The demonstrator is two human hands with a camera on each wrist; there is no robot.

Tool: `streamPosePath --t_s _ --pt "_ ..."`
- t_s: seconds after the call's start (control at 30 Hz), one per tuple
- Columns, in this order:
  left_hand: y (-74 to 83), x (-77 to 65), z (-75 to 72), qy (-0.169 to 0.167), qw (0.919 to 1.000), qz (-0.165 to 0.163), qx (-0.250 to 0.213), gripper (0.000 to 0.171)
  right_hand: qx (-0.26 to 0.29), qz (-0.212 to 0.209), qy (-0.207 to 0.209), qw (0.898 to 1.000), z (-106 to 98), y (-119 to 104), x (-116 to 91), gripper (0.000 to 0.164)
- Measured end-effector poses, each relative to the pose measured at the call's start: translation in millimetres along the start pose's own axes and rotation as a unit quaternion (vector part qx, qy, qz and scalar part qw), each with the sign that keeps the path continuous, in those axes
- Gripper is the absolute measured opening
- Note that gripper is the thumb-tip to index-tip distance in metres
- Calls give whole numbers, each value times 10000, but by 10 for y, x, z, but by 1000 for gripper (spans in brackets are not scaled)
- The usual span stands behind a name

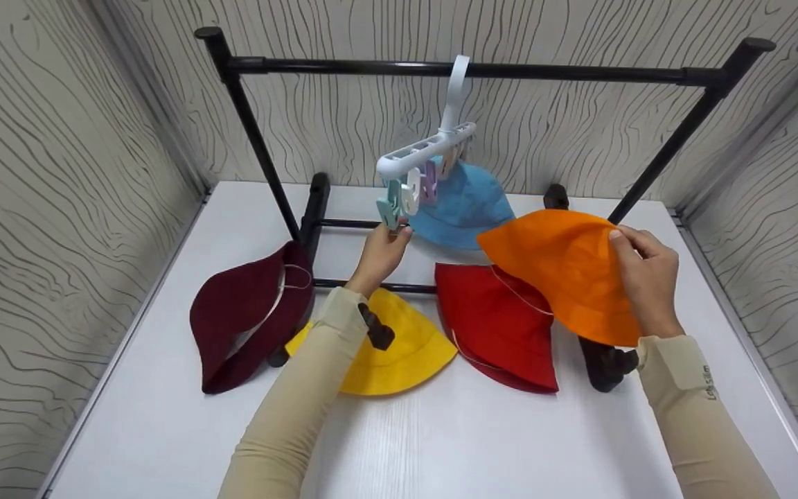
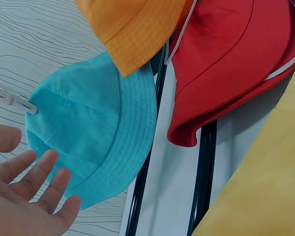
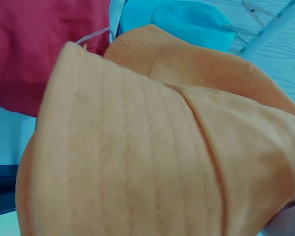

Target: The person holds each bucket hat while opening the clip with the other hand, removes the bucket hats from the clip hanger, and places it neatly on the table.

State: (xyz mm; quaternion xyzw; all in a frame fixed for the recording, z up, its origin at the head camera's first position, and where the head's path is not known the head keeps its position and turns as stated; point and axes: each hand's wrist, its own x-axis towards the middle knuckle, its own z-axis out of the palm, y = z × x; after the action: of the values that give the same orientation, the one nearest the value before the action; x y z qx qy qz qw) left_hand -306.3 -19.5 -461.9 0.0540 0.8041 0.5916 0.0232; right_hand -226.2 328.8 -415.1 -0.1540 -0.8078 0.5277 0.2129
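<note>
My right hand grips the crown of an orange bucket hat, thumb on the near side. In the right wrist view the hat's stitched brim fills most of the picture and hides nearly all of that hand. My left hand is raised just below a mint clothespin at the near end of a white clip hanger. Its fingers are spread and loosely bent in the left wrist view, with nothing between them. A light-blue bucket hat hangs from the hanger's far end.
The hanger hooks over the top bar of a black rack. Red, yellow and maroon hats lie on the white table; the left forearm crosses over the yellow one. Patterned walls stand around.
</note>
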Motion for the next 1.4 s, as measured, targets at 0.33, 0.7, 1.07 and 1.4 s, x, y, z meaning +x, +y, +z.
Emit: streamPosePath --t_s 0.33,0.7,1.07,1.4 --pt "-42 -9 8 -112 9996 -210 146 40 490 601 266 9966 -120 210 -32 32" --pt "-130 -24 18 -251 9986 -435 170 38 928 1523 439 9830 -301 386 -29 40" --pt "-227 -19 55 -167 9987 -398 278 36 1517 1856 637 9688 -418 539 -4 41" --pt "-263 -42 64 -217 9982 -497 240 37 1668 2167 717 9592 -553 702 25 35"
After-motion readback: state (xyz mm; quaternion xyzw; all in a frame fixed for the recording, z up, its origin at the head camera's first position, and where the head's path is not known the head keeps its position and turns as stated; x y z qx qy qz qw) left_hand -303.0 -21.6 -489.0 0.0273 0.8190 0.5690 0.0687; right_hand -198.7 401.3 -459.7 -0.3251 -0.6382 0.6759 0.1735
